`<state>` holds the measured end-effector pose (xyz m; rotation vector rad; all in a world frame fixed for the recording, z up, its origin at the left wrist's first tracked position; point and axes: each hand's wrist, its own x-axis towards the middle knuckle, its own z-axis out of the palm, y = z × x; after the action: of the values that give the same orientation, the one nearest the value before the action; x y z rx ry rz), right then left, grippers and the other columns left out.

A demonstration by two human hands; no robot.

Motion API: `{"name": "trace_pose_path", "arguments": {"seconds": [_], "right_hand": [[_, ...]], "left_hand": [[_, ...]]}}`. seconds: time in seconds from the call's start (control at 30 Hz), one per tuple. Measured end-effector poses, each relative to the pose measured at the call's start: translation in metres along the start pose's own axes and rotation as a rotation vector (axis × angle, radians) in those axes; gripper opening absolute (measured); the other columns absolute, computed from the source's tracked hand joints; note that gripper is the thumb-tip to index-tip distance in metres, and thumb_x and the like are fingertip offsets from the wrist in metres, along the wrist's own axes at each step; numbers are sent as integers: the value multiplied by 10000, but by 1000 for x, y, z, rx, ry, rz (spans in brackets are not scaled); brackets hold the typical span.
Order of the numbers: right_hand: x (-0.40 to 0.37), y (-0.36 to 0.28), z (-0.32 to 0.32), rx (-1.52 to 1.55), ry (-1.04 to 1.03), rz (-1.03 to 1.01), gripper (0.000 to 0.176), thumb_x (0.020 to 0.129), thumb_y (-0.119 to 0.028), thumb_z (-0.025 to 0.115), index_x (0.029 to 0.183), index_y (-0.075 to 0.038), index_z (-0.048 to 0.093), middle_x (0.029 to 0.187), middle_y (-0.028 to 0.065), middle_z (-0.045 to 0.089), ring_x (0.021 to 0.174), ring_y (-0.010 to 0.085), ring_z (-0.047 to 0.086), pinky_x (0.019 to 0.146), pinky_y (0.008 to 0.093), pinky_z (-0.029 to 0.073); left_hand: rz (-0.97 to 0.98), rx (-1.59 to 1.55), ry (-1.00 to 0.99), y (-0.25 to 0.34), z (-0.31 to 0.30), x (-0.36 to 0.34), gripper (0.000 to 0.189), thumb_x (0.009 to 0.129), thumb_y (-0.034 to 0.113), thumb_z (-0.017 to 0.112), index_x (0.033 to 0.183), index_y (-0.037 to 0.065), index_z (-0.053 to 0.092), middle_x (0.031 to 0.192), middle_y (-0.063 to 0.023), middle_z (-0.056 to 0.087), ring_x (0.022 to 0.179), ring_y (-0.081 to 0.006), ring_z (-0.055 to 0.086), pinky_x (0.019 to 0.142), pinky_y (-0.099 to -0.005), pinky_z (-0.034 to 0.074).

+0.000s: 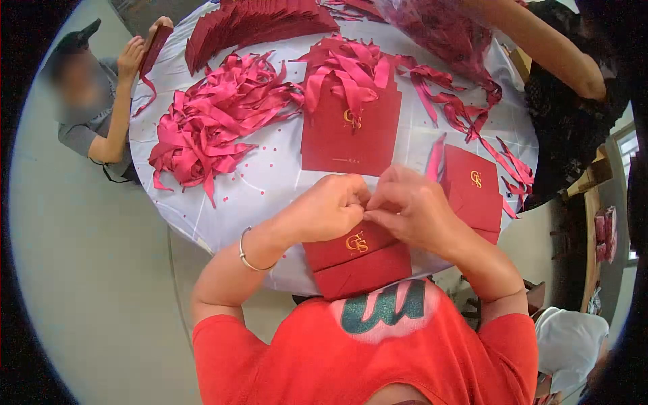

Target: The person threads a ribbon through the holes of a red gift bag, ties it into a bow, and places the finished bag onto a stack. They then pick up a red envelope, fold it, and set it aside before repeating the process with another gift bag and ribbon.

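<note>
My left hand (pixel 331 208) and my right hand (pixel 420 210) meet over the upper edge of a dark red paper bag (pixel 364 270) with a gold logo. This bag lies at the table's near edge, against my shirt. The fingers of both hands are pinched closed, fingertips almost touching. Whatever sits between them is hidden or too small to name. Just beyond my hands lies a stack of larger red bags (pixel 347 145), with pink ribbons (pixel 354 67) across its top. More red bags (pixel 472 185) lie to the right of my right hand.
A heap of pink ribbons (pixel 202 128) covers the table's left side. Behind it stands a fanned row of red bags (pixel 256 30). A clear plastic bag of ribbons (pixel 452 40) is at the back right. One person at left holds a red bag (pixel 154 50); another person's arm reaches in at right.
</note>
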<state>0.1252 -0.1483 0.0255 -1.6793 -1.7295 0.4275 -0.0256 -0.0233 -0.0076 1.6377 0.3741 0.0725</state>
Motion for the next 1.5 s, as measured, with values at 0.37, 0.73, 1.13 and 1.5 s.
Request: {"name": "trace_pose_path", "arguments": {"seconds": [0.37,0.73,1.13,1.5], "right_hand": [[52,40,-29,409,-750,235,239,832,-177,654,1015,-23,663,756,-15,626,645,81,547,560,262,448],[80,59,-8,636,-1190,461,304,731,-196,776,988,-71,674,690,-75,541,573,47,441,489,216,305],[69,37,-17,625,-459,520,285,669,-53,785,921,-39,652,761,6,650,607,74,544,519,234,413],[39,51,-38,213,134,233,338,818,-269,716,984,18,650,870,88,675,786,148,617,702,300,504]], "left_hand": [[201,451,241,17,16,-11,152,758,13,673,852,7,554,585,-69,620,534,-59,544,486,-257,418],[368,562,277,26,26,-18,214,717,20,714,836,32,536,555,-79,617,498,-79,551,514,-250,430],[290,293,154,23,21,-21,208,748,-26,684,830,27,500,554,-13,595,528,-6,475,470,-202,343],[137,266,166,25,18,-13,174,781,-32,651,869,11,508,591,1,588,564,-10,484,482,-206,361]]}}
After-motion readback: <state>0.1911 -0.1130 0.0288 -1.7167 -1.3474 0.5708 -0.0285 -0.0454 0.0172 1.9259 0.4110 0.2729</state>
